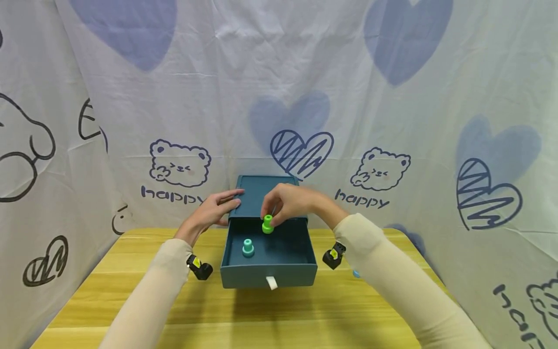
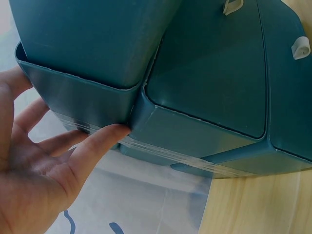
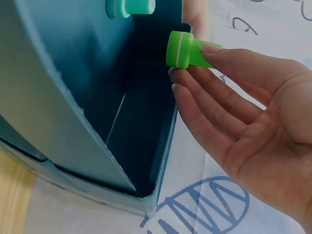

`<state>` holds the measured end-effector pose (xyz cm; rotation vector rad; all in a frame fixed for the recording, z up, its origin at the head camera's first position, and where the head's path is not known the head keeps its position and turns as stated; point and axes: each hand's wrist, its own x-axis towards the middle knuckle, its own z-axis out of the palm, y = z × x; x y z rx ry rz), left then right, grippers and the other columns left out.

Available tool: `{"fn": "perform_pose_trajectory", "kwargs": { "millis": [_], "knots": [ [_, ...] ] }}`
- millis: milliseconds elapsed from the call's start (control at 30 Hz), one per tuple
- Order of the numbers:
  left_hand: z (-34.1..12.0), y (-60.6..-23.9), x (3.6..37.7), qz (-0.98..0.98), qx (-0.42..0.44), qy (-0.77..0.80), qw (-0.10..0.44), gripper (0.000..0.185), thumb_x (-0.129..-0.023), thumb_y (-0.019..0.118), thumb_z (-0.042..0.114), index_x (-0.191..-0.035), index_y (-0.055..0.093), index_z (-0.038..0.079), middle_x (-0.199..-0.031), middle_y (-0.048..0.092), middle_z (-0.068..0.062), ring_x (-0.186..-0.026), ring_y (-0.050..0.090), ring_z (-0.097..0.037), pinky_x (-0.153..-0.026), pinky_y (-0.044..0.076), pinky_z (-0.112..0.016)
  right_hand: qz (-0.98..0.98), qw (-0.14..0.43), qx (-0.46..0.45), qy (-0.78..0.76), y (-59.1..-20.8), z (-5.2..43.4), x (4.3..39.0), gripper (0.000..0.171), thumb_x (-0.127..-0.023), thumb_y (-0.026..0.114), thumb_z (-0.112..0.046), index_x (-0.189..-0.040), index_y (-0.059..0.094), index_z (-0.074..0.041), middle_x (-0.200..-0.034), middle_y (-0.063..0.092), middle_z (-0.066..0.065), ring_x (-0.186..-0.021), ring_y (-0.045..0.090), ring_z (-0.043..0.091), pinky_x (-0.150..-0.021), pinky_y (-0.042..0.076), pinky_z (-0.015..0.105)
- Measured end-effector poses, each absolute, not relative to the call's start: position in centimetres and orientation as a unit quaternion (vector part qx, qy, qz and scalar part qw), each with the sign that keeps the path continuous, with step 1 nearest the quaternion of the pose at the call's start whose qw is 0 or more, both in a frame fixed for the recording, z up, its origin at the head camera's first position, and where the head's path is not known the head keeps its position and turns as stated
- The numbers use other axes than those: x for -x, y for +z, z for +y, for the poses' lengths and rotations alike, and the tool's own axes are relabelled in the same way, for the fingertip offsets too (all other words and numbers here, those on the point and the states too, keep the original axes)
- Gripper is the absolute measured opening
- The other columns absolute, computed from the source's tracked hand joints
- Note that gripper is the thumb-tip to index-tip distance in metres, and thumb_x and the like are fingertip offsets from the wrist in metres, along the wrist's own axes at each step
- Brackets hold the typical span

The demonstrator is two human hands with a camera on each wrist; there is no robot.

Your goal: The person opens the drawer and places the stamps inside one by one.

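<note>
The right hand [image 1: 291,202] pinched a green peg [image 1: 268,224] by its stem over the far part of the open drawer [image 1: 301,249]; lowering it base-down and releasing only once it sat flat seemed the sound way. The left hand [image 1: 216,209], fingers straight, pressed the blue box [image 2: 214,78] at its left side, steadying it. A teal peg [image 1: 248,247] stood upright inside, near left, well apart. The drawer's far wall seemed the likeliest snag.

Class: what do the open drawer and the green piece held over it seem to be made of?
Drawer: probably moulded plastic, matte teal, with thin walls and rounded corners. Green piece: likely plastic too, smooth, slightly glossy, uniformly bright; the right hand pinches it.
</note>
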<state>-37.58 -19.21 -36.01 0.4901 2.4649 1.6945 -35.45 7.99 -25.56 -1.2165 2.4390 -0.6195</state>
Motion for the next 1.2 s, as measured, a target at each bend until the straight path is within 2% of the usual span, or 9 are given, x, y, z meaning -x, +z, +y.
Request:
{"fn": "perform_pose_trajectory", "kwargs": {
  "millis": [600, 1200],
  "knots": [
    [-19.4, -36.0, 37.6, 0.816, -0.165, 0.552, 0.054, 0.058, -0.108, 0.053, 0.041, -0.16, 0.041, 0.02, -0.171, 0.026, -0.015, -0.154, 0.032, -0.045, -0.106, 0.049, -0.067, 0.863, 0.158, 0.451, -0.162, -26.4, 5.8, 35.4, 0.015, -0.091, 0.079, -0.01, -0.106, 0.077, -0.01, -0.108, 0.077, 0.005, -0.097, 0.07, 0.013, -0.088, 0.06, 0.024],
    [-19.4, -36.1, 37.5, 0.816, -0.171, 0.549, 0.055, 0.059, -0.108, 0.053, 0.041, -0.16, 0.04, 0.019, -0.171, 0.026, -0.015, -0.155, 0.029, -0.045, -0.106, 0.049, -0.067, 0.882, 0.147, 0.434, -0.11, -27.2, 4.5, 34.7, 0.015, -0.087, 0.083, -0.008, -0.102, 0.079, -0.007, -0.1, 0.08, 0.006, -0.089, 0.073, 0.012, -0.084, 0.062, 0.024]
  ]
}}
